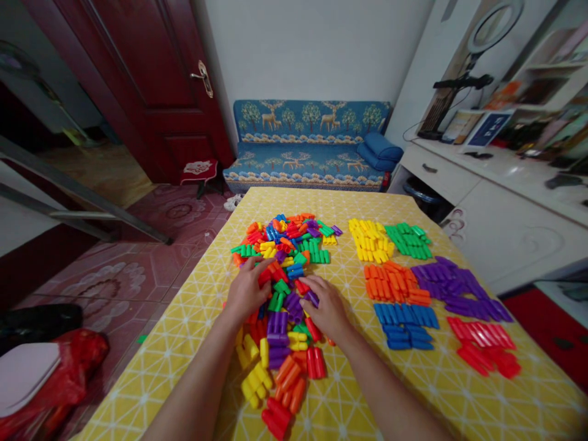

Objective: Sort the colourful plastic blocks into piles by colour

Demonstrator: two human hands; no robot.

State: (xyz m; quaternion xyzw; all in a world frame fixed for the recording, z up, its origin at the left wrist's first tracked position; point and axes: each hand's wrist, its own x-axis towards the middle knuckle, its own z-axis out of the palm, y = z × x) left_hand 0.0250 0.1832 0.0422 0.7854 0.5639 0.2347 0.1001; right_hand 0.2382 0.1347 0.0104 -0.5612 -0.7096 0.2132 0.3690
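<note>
A mixed pile of bullet-shaped plastic toy pieces (278, 320), joined in short rows, runs down the left-centre of the table. My left hand (248, 289) is at the pile's left side, its thumb and fingers closed around a red piece (264, 277). Across from it, my right hand (327, 304) reaches in from the right. A purple piece (313, 298) sits between its thumb and fingers, and a red piece (302, 286) touches its fingertips. Between the hands lie green pieces (278, 295) and more purple ones. The palms are hidden from view.
On the table's right are single-colour groups: yellow (370, 240), green (408, 240), orange (390, 280), blue (407, 324), purple (459, 288) and red (482, 343). A yellow patterned cloth (184, 373) covers the table. Beyond stand a blue sofa (298, 156) and a white cabinet (505, 208).
</note>
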